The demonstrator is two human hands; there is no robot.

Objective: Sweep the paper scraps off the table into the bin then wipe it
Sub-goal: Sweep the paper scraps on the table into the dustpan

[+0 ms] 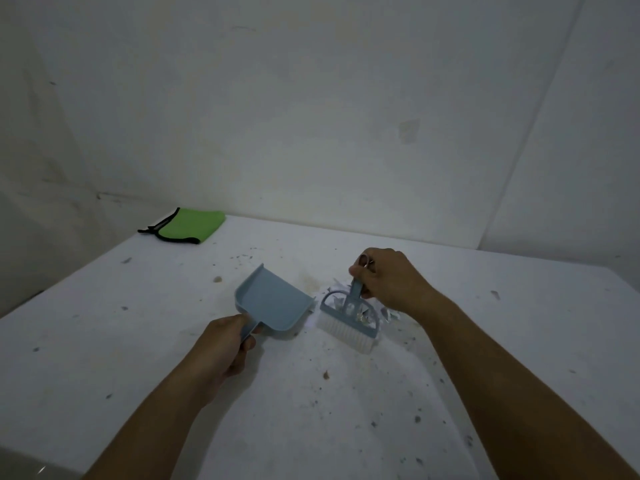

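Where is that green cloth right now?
In the head view the green cloth lies at the table's far left corner by the wall, well beyond the dustpan and apart from both hands.

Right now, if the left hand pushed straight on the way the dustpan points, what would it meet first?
Probably the brush in the right hand, with paper scraps behind it; the left hand aims the dustpan there, though depth is unclear.
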